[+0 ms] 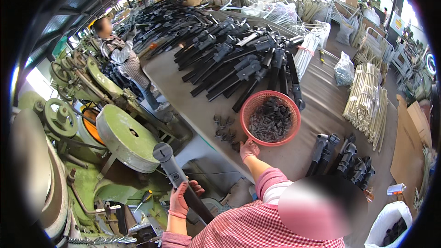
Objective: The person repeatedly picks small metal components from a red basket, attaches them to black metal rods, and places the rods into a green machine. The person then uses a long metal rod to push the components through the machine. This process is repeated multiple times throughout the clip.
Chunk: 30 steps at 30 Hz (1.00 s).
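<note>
My left hand (180,201) is wrapped round a black tube (195,202) with a grey plastic joint (166,156) at its upper end. The tube is tilted, held off the table's left edge over the machine side. On the table, my right hand (249,149) is beside the near rim of a red plastic basket (297,128), its fingers curled at a small black part (236,147). Several similar small parts (224,128) lie loose left of the basket. Inside the basket is a heap of small dark plastic pieces (270,119).
Black tubes with grey joints (239,71) are piled across the table (170,82); another group (342,156) lies at right. Bundled pale rods (366,101) are beyond. Green machinery (128,138) stands at left. A co-worker (121,55) stands at the table's far left. A white sack (374,236) is lower right.
</note>
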Available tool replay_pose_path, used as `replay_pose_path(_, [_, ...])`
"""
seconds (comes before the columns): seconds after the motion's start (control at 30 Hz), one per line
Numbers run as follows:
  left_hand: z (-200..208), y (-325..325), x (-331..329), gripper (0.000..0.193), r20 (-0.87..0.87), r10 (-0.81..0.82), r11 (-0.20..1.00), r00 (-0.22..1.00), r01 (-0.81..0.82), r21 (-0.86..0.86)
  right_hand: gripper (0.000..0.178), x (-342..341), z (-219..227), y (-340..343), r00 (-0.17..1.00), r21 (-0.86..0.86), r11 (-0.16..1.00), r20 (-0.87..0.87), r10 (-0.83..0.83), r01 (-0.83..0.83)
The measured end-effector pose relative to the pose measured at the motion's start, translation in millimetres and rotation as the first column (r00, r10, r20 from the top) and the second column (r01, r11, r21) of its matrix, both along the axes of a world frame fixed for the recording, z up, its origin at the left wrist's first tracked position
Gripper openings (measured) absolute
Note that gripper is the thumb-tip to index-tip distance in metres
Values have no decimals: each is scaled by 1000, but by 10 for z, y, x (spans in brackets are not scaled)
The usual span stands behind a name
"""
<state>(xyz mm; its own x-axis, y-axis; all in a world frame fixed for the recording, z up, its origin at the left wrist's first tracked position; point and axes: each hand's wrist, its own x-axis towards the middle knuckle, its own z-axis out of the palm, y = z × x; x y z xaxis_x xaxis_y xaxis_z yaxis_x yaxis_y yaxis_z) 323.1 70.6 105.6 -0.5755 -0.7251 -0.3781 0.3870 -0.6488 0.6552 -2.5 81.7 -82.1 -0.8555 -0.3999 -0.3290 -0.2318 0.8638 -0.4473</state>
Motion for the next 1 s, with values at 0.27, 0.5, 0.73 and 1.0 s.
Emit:
replay_pose_path(0.27, [65, 346, 171, 49, 91, 1, 928, 996, 33, -371, 63, -117, -76, 629, 958, 80, 958, -62, 279, -274])
replay_pose_path(0.5, [413, 381, 418, 78, 156, -6, 860, 988, 85, -504, 47, 142, 8, 1545, 913, 49, 928, -164, 373, -370])
replay_pose_path(0.73, [590, 444, 715, 79, 408, 639, 226, 653, 347, -910, 37, 450, 174, 1434, 907, -414, 858, 150, 393, -303])
replay_pose_path(1.0, [767, 801, 956, 92, 558, 599, 384, 575, 406, -829, 28, 1749, 2184, 931, 243, -966, 241, 213, 946, -91])
